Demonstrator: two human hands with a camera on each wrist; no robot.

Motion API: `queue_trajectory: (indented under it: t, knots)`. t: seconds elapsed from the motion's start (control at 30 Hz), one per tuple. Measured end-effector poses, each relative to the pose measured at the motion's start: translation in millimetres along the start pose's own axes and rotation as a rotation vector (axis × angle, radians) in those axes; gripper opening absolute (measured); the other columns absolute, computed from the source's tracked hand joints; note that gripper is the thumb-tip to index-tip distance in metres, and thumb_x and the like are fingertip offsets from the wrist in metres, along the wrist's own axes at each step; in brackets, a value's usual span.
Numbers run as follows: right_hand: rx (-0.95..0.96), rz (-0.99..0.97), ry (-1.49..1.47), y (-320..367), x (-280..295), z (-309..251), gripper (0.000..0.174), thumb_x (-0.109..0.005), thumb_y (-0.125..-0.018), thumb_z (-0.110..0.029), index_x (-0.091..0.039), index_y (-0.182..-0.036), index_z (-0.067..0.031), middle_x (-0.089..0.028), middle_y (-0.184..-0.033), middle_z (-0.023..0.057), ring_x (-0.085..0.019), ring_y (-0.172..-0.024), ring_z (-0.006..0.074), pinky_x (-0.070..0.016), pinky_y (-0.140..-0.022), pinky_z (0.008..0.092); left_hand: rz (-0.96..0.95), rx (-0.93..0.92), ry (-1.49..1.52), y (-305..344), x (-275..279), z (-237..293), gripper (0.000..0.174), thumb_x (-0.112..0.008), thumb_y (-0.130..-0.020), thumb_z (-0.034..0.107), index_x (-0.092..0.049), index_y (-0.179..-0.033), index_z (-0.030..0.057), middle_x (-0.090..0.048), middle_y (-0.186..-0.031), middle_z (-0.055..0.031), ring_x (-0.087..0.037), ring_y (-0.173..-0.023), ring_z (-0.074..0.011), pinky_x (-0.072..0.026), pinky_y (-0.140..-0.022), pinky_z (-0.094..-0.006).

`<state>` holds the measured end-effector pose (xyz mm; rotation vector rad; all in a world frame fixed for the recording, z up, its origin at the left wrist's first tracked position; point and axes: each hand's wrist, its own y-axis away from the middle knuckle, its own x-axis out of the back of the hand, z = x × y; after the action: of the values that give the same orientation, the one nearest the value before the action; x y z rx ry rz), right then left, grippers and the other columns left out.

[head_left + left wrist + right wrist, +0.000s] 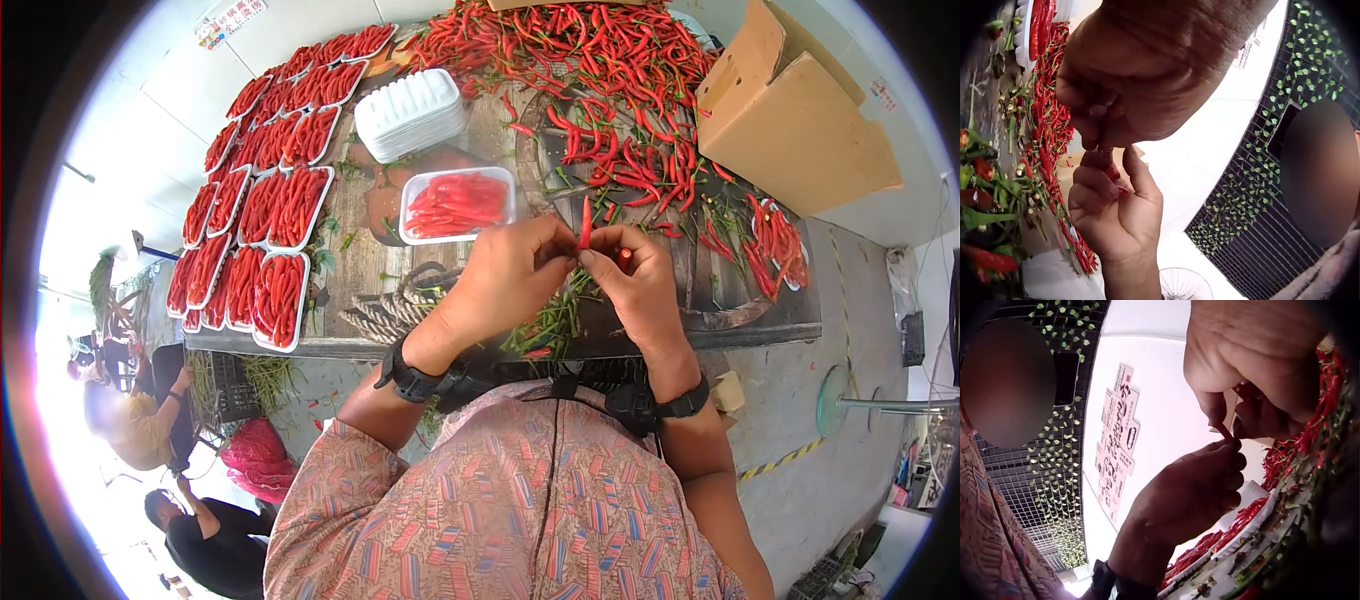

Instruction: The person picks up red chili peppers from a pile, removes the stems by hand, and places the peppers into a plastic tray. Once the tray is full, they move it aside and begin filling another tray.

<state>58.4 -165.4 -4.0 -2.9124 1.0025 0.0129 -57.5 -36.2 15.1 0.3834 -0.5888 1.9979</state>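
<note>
Over the table's front edge, my two hands meet at the fingertips around one red chili pepper point(586, 222), whose tip points away from me. My left hand point(510, 275) pinches its near end from the left. From the other side, the thumb and forefinger of my right hand point(640, 285) pinch that same end. A second chili point(625, 259) shows between the curled fingers of my right hand. In the right wrist view the held chili point(1225, 432) bridges both sets of fingertips. Green stems point(550, 325) lie in a pile below the hands.
Just beyond my hands sits a white tray of chilies point(408, 228), with stacked foam trays point(410, 115) behind. Filled trays point(280, 300) cover the left side. Loose chilies point(620, 120) heap at the back, near a cardboard box point(800, 130). Rope point(390, 315) lies by my left wrist.
</note>
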Motion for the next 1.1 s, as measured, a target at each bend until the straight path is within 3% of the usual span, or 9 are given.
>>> queue_trajectory:
  t: [0.23,0.43,0.63,0.7,0.83,0.9,1.03,1.1]
  knots:
    - [0.057,0.013,0.143,0.6,-3.1,0.1,0.012,-0.067,-0.083,-0.007,-0.063,-0.092,-0.0002,-0.062,-0.079,-0.0011,-0.053,-0.071,0.0029,-0.0428,-0.061,0.0193,-0.024,-0.015,-0.124,1.5,-2.8,-2.2,0.016,-0.064,-0.079,0.005,-0.064,-0.095,-0.0003,-0.064,-0.075,-0.0113,-0.06,-0.064,-0.0146,-0.047,-0.06,-0.0295]
    - [-0.04,0.059,-0.098,-1.3,1.5,8.8,0.013,-0.064,-0.086,-0.01,-0.063,-0.092,0.0002,-0.062,-0.08,0.0005,-0.053,-0.072,0.0041,-0.0425,-0.062,0.0196,-0.032,-0.005,-0.094,0.7,-6.7,0.7,0.016,-0.064,-0.08,0.006,-0.065,-0.095,-0.0002,-0.065,-0.077,-0.012,-0.063,-0.068,-0.0193,-0.0485,-0.064,-0.0307]
    - [-0.03,0.12,-0.262,-0.5,0.6,8.0,0.01,-0.062,-0.087,-0.008,-0.063,-0.093,-0.0005,-0.063,-0.081,-0.0002,-0.054,-0.071,0.0037,-0.0415,-0.06,0.0188,0.008,-0.103,-0.049,-0.5,-11.3,-4.3,0.023,-0.052,-0.077,-0.003,-0.062,-0.098,-0.0011,-0.064,-0.09,-0.0136,-0.063,-0.082,-0.0229,-0.0486,-0.072,-0.0317]
    - [0.014,0.164,-0.254,-0.7,-1.5,6.1,0.007,-0.058,-0.091,-0.008,-0.058,-0.095,-0.0021,-0.053,-0.071,-0.0036,-0.039,-0.052,0.001,-0.0272,-0.045,0.0179,0.016,-0.104,-0.017,-0.6,-10.6,-5.9,0.028,-0.047,-0.075,-0.006,-0.06,-0.099,-0.0015,-0.063,-0.094,-0.0131,-0.062,-0.088,-0.0248,-0.0476,-0.078,-0.032]
    - [0.042,0.171,-0.247,0.6,-0.3,4.6,0.007,-0.059,-0.091,-0.008,-0.058,-0.094,-0.0028,-0.053,-0.071,-0.0039,-0.038,-0.052,0.0006,-0.0268,-0.044,0.0178,0.125,-0.312,-0.058,-8.5,-11.0,-6.2,0.023,-0.055,-0.073,-0.004,-0.061,-0.095,-0.001,-0.06,-0.087,-0.0184,-0.061,-0.08,-0.0344,-0.0482,-0.069,-0.0383]
    - [0.043,0.185,-0.261,0.7,1.1,4.6,0.007,-0.061,-0.087,-0.004,-0.061,-0.092,0.0,-0.062,-0.081,-0.0006,-0.053,-0.069,0.0027,-0.0478,-0.063,0.0204,0.009,-0.128,-0.068,-7.8,-9.8,3.0,0.014,-0.058,-0.08,0.0,-0.062,-0.093,-0.0022,-0.063,-0.092,-0.0128,-0.062,-0.087,-0.0261,-0.0474,-0.078,-0.0328]
    - [0.108,0.196,-0.218,2.3,-0.7,3.7,0.008,-0.06,-0.087,-0.004,-0.061,-0.094,0.0,-0.061,-0.081,-0.0005,-0.054,-0.07,0.003,-0.0467,-0.062,0.0204,0.002,-0.114,-0.087,-9.9,-13.7,0.3,0.011,-0.064,-0.08,0.003,-0.062,-0.09,-0.0021,-0.063,-0.089,-0.0131,-0.063,-0.084,-0.0259,-0.0478,-0.075,-0.0333]
    - [0.07,0.135,-0.19,4.3,3.0,8.2,0.006,-0.057,-0.091,-0.008,-0.058,-0.095,-0.0035,-0.052,-0.072,-0.004,-0.039,-0.055,0.0008,-0.0285,-0.046,0.0181,0.003,-0.182,-0.015,-10.0,-15.2,-1.0,0.012,-0.066,-0.074,0.003,-0.063,-0.085,0.0,-0.06,-0.079,-0.0151,-0.06,-0.079,-0.0322,-0.0466,-0.069,-0.0374]
